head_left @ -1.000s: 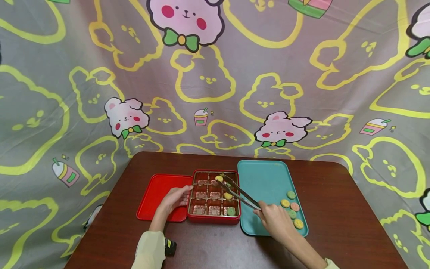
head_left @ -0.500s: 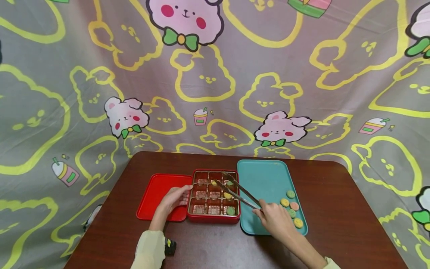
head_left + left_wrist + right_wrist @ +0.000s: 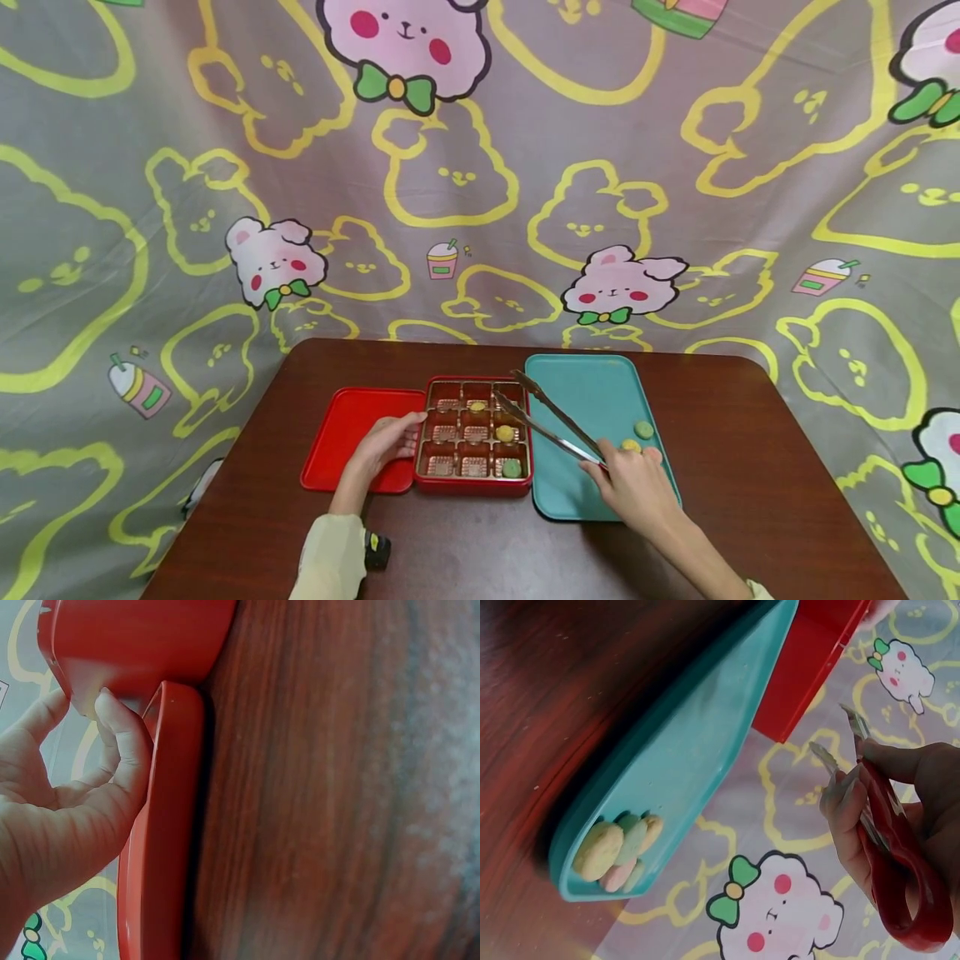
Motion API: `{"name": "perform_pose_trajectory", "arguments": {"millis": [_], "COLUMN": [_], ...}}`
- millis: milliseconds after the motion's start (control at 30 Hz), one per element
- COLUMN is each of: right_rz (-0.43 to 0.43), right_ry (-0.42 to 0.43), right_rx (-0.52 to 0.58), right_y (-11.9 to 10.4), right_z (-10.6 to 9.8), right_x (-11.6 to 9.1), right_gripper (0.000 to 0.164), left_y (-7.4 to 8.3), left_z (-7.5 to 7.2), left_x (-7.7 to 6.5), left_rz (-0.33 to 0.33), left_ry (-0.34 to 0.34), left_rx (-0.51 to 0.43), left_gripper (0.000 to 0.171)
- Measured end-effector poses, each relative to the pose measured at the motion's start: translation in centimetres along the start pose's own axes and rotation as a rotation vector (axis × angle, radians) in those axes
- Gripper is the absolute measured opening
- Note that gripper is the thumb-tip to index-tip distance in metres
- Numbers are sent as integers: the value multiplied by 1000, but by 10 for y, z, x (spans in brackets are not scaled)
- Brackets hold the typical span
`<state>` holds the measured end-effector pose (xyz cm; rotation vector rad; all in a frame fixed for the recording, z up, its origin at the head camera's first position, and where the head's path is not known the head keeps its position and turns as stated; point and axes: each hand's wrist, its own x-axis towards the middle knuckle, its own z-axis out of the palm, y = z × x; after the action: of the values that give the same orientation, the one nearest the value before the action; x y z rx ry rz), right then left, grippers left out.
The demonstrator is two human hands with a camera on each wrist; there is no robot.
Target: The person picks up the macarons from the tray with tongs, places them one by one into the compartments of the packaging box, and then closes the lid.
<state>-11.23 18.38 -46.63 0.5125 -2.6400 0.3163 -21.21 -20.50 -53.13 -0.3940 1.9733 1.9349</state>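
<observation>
A person's right hand (image 3: 633, 483) grips a pair of metal tongs with red handles (image 3: 896, 825), their slim arms parted and tips poised above the far right corner of a square red box with nine brown compartments (image 3: 474, 487). The left hand (image 3: 390, 437) rests loosely bent fingers against the box's left wall. Inside sit a yellow cookie (image 3: 477, 407) at back center, another yellow cookie (image 3: 506, 433) at middle right and a green cookie (image 3: 512, 468) at front right. Yellow, green and pink round cookies (image 3: 630, 840) cluster at one end of a rectangular teal tray (image 3: 573, 396).
</observation>
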Motion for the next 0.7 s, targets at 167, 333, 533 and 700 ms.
{"name": "perform_pose_trajectory", "arguments": {"millis": [167, 333, 533, 700], "right_rz": [72, 131, 160, 177], "right_ry": [-43, -59, -59, -60], "right_rx": [49, 71, 78, 70], "right_y": [4, 9, 20, 30], "right_z": [-5, -9, -14, -17], "right_x": [-5, -10, -17, -23], "right_gripper": [29, 29, 29, 30], "left_y": [0, 1, 2, 2], "left_z": [-1, -1, -1, 1], "left_x": [0, 0, -2, -2], "left_rz": [0, 0, 7, 11], "left_ry": [1, 5, -11, -21], "left_rx": [10, 14, 13, 5], "left_gripper": [31, 32, 31, 31]}}
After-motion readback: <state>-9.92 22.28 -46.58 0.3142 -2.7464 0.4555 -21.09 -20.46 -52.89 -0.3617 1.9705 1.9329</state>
